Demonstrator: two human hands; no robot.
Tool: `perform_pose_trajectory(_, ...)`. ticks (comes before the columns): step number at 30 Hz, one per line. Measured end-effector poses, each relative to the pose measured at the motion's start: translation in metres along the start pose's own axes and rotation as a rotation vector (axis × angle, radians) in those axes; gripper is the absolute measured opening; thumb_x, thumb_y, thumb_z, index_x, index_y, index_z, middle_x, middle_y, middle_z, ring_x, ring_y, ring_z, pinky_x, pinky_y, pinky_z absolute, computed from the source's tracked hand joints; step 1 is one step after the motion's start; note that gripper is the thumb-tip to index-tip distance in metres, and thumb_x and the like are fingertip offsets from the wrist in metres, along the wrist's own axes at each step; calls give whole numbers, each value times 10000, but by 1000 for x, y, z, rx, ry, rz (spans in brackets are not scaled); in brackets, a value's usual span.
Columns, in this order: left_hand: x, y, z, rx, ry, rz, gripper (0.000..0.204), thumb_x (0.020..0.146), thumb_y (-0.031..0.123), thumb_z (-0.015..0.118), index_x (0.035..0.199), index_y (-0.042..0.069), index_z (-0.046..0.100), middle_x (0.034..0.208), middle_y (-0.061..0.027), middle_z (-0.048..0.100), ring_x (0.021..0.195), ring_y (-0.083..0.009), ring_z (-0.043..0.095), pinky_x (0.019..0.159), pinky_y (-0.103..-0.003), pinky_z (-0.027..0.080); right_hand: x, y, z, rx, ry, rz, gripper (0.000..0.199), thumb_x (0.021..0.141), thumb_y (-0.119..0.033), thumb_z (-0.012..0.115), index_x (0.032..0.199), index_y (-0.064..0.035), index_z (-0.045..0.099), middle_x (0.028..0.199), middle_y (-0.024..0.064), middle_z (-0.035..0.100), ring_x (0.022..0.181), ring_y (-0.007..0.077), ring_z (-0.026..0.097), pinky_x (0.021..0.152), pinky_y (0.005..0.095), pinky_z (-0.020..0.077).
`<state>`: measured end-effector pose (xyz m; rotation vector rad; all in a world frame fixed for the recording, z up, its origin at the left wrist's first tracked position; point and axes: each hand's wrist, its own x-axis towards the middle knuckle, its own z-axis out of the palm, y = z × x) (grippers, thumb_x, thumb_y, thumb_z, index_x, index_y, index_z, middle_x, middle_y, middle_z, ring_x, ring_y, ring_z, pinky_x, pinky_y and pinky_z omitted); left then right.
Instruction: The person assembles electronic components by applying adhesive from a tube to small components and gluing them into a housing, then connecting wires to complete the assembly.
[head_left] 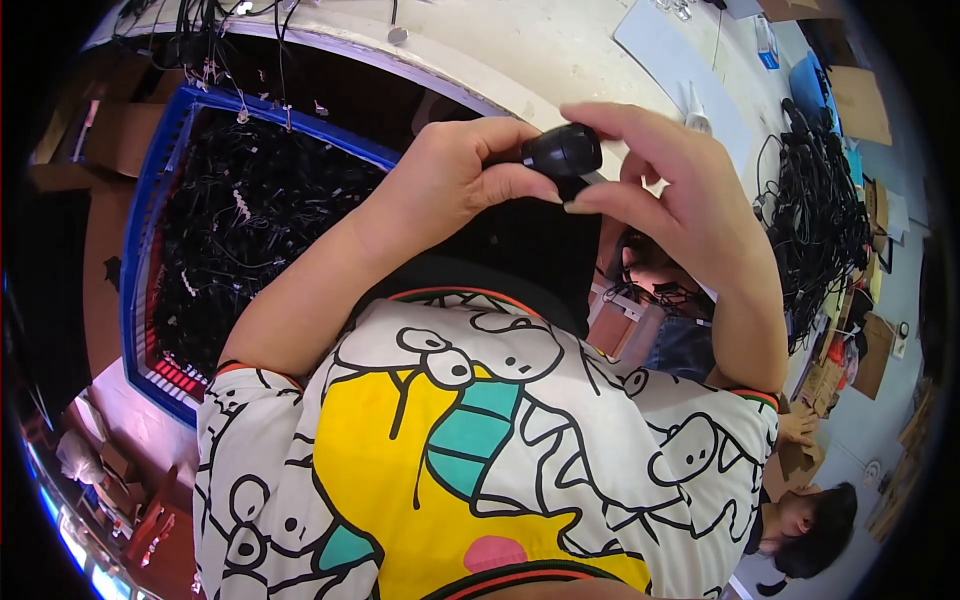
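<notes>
A small black rounded plastic piece (562, 152), glossy with a domed end, is held up between my two hands, above my lap and close to the table edge. My left hand (455, 170) pinches its left end between thumb and fingers. On the other side my right hand (675, 175) curls around it, index finger along the top and thumb underneath, near my left thumb tip. A dark bit shows below the piece between the thumbs; what it is I cannot make out.
To my left stands a blue crate (135, 290) filled with black cables. A white table (480, 50) runs across the far side, with cables at its left. More black cables (815, 220) hang in a bundle at right. A co-worker (810, 530) is at lower right.
</notes>
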<state>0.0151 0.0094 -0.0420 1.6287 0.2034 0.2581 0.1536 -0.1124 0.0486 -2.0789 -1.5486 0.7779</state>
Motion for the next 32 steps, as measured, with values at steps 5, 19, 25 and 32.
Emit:
perform_pose_trajectory(5, 1, 0, 3, -7, 3, 8, 302, 716, 190, 679, 934, 2, 586, 735, -74, 605, 638, -100, 526, 611, -228, 440, -1, -3, -2, 27, -56, 50, 180, 801, -98, 564, 941, 8, 523, 621, 40, 581, 464, 108, 584, 406, 181, 395)
perform_pose_trajectory(19, 4, 5, 5, 92, 5, 71, 286, 716, 178, 679, 932, 15, 587, 742, -89, 600, 654, -112, 547, 624, -225, 443, 2, 2, 1, 11, 114, -100, 236, 779, -167, 598, 939, 0, 548, 612, 73, 546, 478, 135, 533, 463, 226, 400)
perform_pose_trajectory(25, 10, 7, -4, -868, 244, 81, 288, 896, 247, 460, 1016, -14, 479, 627, 7, 435, 509, -79, 359, 484, -205, 328, 6, 10, 53, 606, 283, -25, 298, 831, -202, 551, 1029, 1, 461, 787, 81, 565, 680, 139, 595, 586, 235, 448)
perform_pose_trajectory(32, 17, 2, -18, -917, 354, 130, 467, 885, 406, 400, 1179, 46, 358, 753, -16, 390, 645, -116, 343, 611, -266, 317, -3, 27, 130, 1003, -338, 197, 293, 891, -245, 437, 1054, -2, 453, 887, 77, 537, 860, 105, 517, 812, 246, 400)
